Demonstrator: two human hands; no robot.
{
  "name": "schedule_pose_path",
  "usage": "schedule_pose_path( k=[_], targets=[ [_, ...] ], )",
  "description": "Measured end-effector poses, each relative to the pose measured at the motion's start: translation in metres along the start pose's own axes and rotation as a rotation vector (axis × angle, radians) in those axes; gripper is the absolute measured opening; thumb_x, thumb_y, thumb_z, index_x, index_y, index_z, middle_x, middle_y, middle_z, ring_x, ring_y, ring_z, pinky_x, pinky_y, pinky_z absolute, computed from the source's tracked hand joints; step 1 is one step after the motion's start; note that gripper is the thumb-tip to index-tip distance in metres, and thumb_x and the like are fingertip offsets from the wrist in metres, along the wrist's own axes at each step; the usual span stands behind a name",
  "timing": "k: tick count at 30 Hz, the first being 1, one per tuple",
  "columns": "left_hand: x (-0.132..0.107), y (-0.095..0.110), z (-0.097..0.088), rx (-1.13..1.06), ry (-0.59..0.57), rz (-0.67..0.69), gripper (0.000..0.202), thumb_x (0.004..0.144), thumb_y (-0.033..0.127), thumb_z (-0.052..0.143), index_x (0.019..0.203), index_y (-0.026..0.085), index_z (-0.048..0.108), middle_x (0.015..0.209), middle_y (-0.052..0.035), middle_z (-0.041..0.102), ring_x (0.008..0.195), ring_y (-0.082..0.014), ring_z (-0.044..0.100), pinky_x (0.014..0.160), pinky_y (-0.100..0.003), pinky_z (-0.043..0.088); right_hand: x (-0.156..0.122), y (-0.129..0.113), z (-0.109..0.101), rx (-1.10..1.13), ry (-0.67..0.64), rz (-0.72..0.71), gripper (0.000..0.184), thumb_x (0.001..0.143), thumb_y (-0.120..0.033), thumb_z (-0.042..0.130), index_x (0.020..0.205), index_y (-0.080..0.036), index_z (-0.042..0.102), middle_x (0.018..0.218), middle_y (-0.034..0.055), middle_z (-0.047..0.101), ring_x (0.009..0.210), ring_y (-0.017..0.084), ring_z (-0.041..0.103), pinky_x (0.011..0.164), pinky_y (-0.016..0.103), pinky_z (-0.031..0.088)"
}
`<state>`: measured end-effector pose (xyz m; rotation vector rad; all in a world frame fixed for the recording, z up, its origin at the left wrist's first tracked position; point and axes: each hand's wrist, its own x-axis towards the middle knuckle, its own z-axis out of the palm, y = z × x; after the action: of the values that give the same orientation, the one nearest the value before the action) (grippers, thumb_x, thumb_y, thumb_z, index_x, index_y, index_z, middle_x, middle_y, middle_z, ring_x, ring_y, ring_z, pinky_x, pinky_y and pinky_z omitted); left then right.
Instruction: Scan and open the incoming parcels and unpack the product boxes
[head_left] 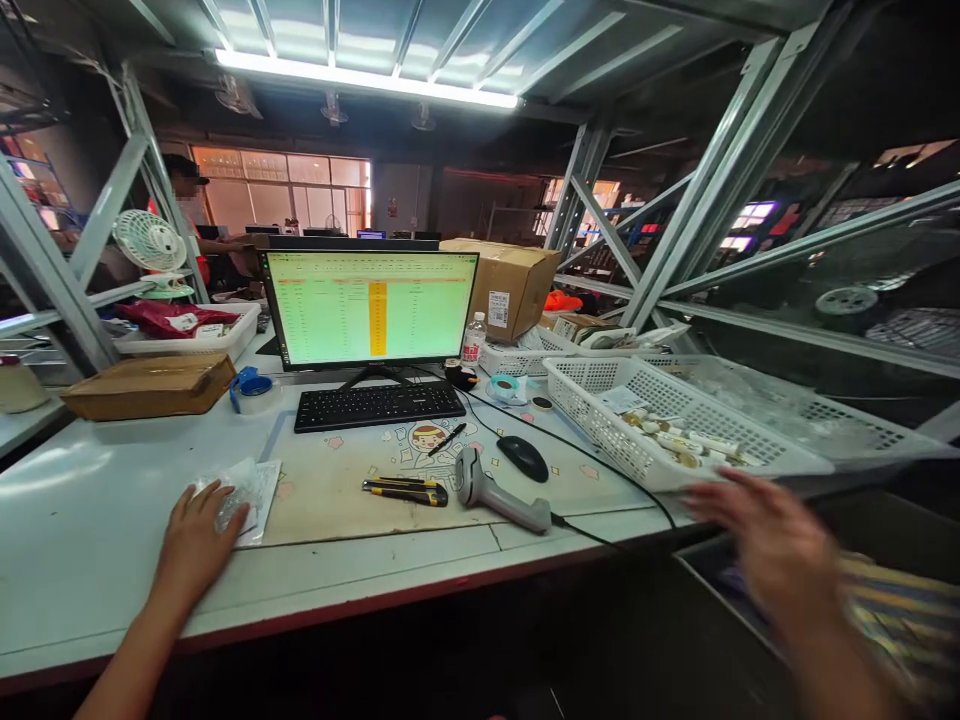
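Note:
On the left of the desk, my left hand [196, 535] lies over a clear plastic packet [234, 508], its fingers spread and its thumb apart. White paper or a white bag [264, 490] shows beneath that packet. My right hand [784, 545] is raised at the front right, just in front of a white perforated basket [637, 460]. Motion blurs its fingers, and nothing can be made out in them. Inside the basket are several small items [682, 440] with pale, tube-like parts and brownish ends.
Mid-desk lie a barcode scanner [499, 495], utility knives [405, 490], a pen [448, 439] and a mouse [523, 458]. Behind them stand a keyboard [379, 405] and a monitor [330, 310]. Cardboard boxes [150, 388] and blue tape [253, 385] sit farther back. A person [187, 200] is at far left.

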<state>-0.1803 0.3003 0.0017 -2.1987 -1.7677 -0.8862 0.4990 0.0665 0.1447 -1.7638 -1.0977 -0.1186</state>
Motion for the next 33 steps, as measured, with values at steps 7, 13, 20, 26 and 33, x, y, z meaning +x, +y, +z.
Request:
schedule_pose_path(
  k=[7,13,20,26,33],
  targets=[
    [-0.001,0.003,-0.006,-0.013,0.033,0.003,0.053,0.096,0.049,0.041,0.116,0.011,0.073,0.136,-0.0194,0.066,0.143,-0.0369,0.045,0.124,-0.058,0.034,0.048,0.024,0.164,-0.126,-0.336,-0.272,0.06,0.081,-0.06,0.06,0.12,-0.017,0.071,0.138,0.0192,0.064,0.133,0.038,0.057,0.117,0.06,0.042],
    [-0.004,-0.001,-0.001,-0.061,0.034,-0.046,0.053,0.097,0.041,0.038,0.118,0.007,0.073,0.137,-0.0189,0.066,0.146,-0.0388,0.042,0.12,-0.06,0.04,0.044,0.068,0.187,-0.261,-0.389,-0.432,0.055,0.095,-0.047,0.051,0.144,-0.026,0.062,0.148,0.0124,0.058,0.13,0.032,0.061,0.107,0.05,0.055],
    [-0.006,-0.014,0.007,-0.07,0.07,-0.039,0.055,0.097,0.049,0.039,0.115,0.009,0.073,0.134,-0.0181,0.068,0.142,-0.0387,0.048,0.12,-0.059,0.042,0.045,0.082,0.197,-0.32,-0.365,-0.487,0.053,0.098,-0.04,0.045,0.146,-0.025,0.063,0.151,0.0137,0.054,0.135,0.034,0.057,0.112,0.055,0.051],
    [-0.001,-0.007,-0.006,-0.042,0.058,-0.072,0.061,0.095,0.065,0.042,0.116,0.015,0.07,0.133,-0.0166,0.069,0.137,-0.039,0.054,0.12,-0.058,0.043,0.044,0.085,0.197,-0.316,-0.355,-0.46,0.053,0.099,-0.04,0.045,0.146,-0.025,0.062,0.152,0.0142,0.052,0.137,0.034,0.055,0.116,0.056,0.048],
    [0.053,0.071,-0.037,-0.107,0.18,0.042,0.049,0.098,0.066,0.044,0.116,0.027,0.066,0.134,-0.0055,0.066,0.128,-0.0322,0.061,0.113,-0.057,0.05,0.04,0.079,0.196,-0.29,-0.357,-0.429,0.052,0.1,-0.039,0.045,0.147,-0.024,0.06,0.154,0.0143,0.051,0.141,0.033,0.051,0.119,0.057,0.043]
  ],
)
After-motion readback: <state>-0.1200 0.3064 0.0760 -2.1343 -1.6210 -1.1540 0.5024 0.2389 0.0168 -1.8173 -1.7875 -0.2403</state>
